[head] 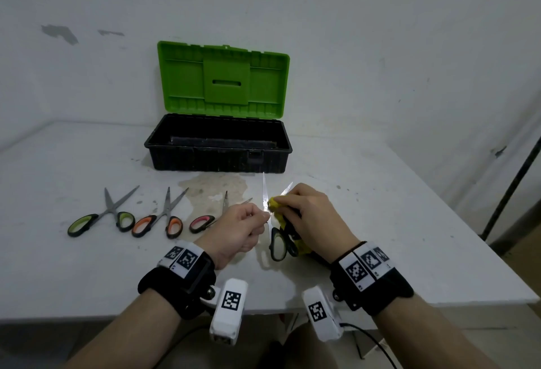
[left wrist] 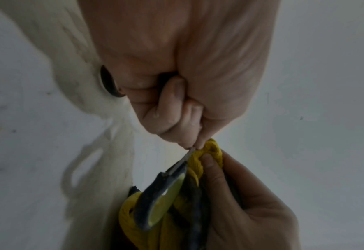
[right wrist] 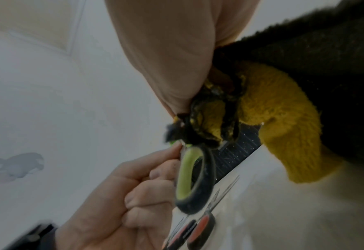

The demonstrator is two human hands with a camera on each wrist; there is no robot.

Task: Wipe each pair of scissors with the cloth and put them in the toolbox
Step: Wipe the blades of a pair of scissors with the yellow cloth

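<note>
One pair of scissors with black and green handles (head: 278, 245) is held above the table, blades spread in a V. My left hand (head: 263, 216) pinches the left blade (left wrist: 188, 154) between thumb and forefinger. My right hand (head: 282, 200) grips a yellow cloth (head: 275, 207) bunched round the right blade, and the cloth (right wrist: 283, 126) trails under the palm. The black toolbox (head: 218, 149) stands behind with its green lid (head: 224, 79) up. Three more pairs lie to the left: green-handled (head: 102, 218), orange-handled (head: 159, 221) and pink-handled (head: 205, 221).
The white table (head: 380, 222) meets a white wall behind the toolbox. A stained patch (head: 216, 190) lies in front of the box. The table's front edge runs just under my wrists, and a dark pole (head: 512, 190) leans at the far right.
</note>
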